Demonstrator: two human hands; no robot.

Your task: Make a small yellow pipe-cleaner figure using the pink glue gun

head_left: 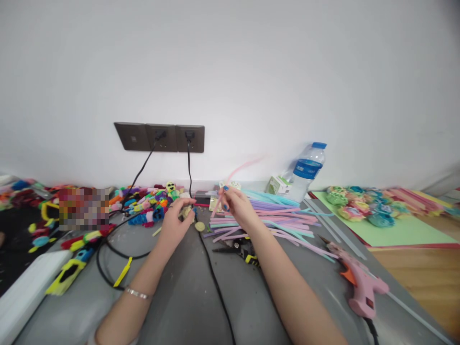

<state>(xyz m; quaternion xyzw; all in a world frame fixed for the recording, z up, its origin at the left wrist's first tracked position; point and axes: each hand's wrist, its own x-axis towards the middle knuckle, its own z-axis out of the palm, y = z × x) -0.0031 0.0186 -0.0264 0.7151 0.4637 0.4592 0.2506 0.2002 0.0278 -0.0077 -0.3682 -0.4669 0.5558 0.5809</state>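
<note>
My right hand [235, 203] pinches a pink pipe cleaner [240, 167], whose blurred upper end bends to the right. Left of it, my left hand [177, 215] has its fingers curved around a small pale yellowish piece [187, 213], just above the table. A round yellow-green disc [200, 226] lies below the fingertips. Pastel pipe cleaners [266, 220] are spread beneath and to the right of my right hand. Black and yellow pliers [246, 250] rest under my right forearm.
A pink glue gun [362, 287] lies at the right. Behind stand a water bottle [307, 170] and a small box [278, 186]. Fluffy flowers sit on green paper [406, 232]. Colourful figures [143, 206] and black cables [215, 282] occupy the left and middle.
</note>
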